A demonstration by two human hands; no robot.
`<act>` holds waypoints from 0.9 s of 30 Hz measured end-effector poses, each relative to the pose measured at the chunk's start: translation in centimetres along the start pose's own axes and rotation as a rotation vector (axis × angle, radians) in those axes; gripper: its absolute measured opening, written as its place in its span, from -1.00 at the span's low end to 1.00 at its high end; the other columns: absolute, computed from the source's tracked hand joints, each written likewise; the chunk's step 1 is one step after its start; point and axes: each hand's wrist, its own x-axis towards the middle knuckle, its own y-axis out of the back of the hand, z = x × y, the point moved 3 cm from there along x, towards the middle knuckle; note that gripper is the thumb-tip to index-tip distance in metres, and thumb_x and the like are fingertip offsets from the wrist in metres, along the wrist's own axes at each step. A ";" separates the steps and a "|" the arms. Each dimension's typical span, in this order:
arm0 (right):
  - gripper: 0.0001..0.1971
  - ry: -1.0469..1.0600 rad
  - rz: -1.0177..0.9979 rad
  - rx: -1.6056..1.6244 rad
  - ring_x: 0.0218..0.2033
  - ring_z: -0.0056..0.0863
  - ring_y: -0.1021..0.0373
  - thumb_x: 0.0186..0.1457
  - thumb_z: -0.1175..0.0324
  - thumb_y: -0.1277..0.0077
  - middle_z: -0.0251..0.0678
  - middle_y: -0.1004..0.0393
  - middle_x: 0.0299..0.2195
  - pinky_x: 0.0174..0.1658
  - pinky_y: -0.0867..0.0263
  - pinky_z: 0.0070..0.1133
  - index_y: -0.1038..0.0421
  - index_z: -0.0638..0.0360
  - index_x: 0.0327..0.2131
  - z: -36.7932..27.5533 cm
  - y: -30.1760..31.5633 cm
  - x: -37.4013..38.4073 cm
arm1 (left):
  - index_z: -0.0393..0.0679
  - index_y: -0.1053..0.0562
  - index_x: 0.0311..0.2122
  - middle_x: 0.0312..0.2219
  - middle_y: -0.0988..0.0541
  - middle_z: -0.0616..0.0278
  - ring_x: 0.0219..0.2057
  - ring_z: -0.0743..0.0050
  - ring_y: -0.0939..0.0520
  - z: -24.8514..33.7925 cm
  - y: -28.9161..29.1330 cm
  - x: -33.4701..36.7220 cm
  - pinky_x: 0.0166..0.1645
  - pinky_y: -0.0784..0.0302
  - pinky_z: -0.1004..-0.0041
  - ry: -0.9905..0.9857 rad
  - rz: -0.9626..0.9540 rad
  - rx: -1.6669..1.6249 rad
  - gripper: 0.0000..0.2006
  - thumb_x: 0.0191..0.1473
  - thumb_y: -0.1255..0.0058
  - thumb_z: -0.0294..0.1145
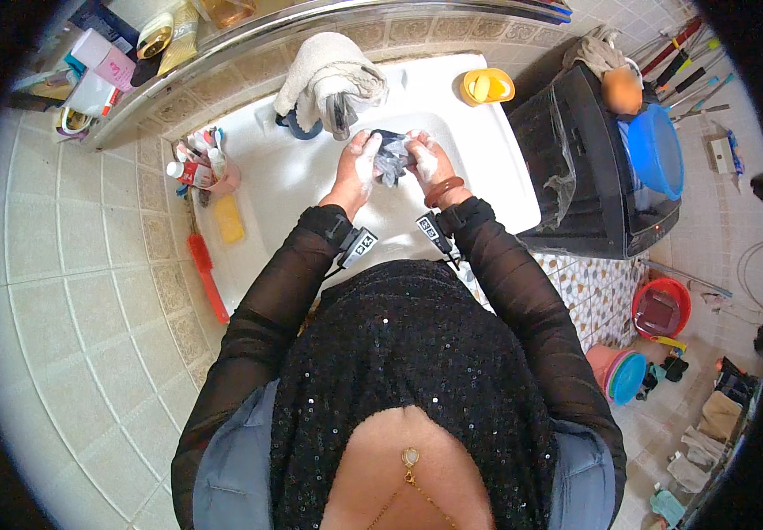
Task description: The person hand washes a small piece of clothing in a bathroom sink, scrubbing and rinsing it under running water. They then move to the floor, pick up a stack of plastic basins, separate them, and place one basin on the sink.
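Both my hands are over the white sink (501,177), with white lather on their skin. Between them is a crumpled dark grey cloth (390,157), wet and soapy; its exact kind does not show. My left hand (355,172) grips the cloth's left side, fingers curled in. On the opposite side my right hand (430,163) pinches it, a reddish-brown bangle at the wrist. Just beyond my left hand stands the metal faucet (341,117), draped with a beige towel (328,75). The fingertips are partly hidden by the cloth.
On the sink's left edge are a pink cup (225,179) of tubes and toothbrushes, a yellow bar (229,219) and a red brush (209,281). A yellow soap dish (503,88) sits at the back right corner. Right of the sink stands a black appliance (576,168) bearing a blue basin (655,152).
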 end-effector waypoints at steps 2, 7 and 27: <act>-0.86 0.047 -0.012 -0.121 -0.54 -0.69 -0.18 0.08 0.36 0.15 -0.50 -0.27 -0.51 -0.47 -0.15 -0.70 -0.28 0.18 -0.29 -0.1 -0.3 -0.1 | -0.17 -0.39 -0.31 -0.47 -0.43 0.41 -0.49 0.70 -0.39 -0.2 -0.3 0.1 -0.39 -0.30 0.63 -0.062 0.064 0.005 -0.84 0.14 0.18 -0.33; -0.76 0.216 -0.027 -0.416 -0.37 -0.60 -0.28 0.00 0.47 0.04 -0.38 -0.36 -0.42 -0.22 -0.24 -0.65 -0.30 0.29 -0.21 -0.3 -1.2 -0.3 | -0.23 -0.40 -0.24 -0.42 -0.44 0.37 -0.37 0.64 -0.41 -0.2 -0.5 0.9 -0.25 -0.32 0.57 -0.113 0.114 0.045 -0.78 0.15 0.21 -0.31; -0.78 0.050 0.020 -0.074 -0.42 -0.56 -0.27 0.06 0.24 0.12 -0.42 -0.38 -0.45 -0.30 -0.19 -0.65 -0.36 0.19 -0.33 -1.1 -1.8 -0.8 | -0.25 -0.44 -0.28 -0.41 -0.50 0.33 -0.39 0.60 -0.46 -0.5 -0.5 1.1 -0.22 -0.34 0.53 0.009 0.056 -0.058 -0.66 0.15 0.18 -0.13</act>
